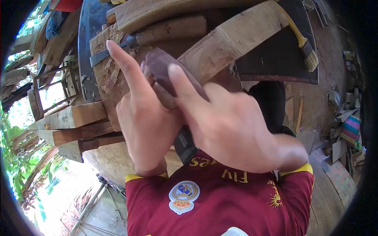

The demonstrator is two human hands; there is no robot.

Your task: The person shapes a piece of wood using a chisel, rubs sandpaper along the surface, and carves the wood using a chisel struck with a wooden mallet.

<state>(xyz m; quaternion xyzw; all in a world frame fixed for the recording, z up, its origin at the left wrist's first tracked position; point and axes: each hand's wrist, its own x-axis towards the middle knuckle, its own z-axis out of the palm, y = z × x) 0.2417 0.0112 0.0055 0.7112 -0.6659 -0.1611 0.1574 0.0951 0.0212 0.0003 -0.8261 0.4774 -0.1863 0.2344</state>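
Note:
Close in front of my chest, my two hands are together. My right hand [236, 122] presses its fingers on a dark brown folded sheet [159, 67] that looks like sandpaper. My left hand [145, 122] has its index finger stretched out; its other fingers are curled around a small wooden piece [165, 97] lying under the sheet. Most of that piece is hidden by my hands, and motion blurs the edges. Just beyond my hands lies a chisel [169, 32] with a wooden handle, its blade pointing left. A cut wooden board [236, 37] slants behind my right hand.
A paintbrush [306, 51] with a yellow handle lies at the right on a dark panel [267, 59]. Wood shavings [112, 78] cover the work block. Stacked wooden beams [78, 118] stick out at the left. A woven colourful basket [351, 131] is far right.

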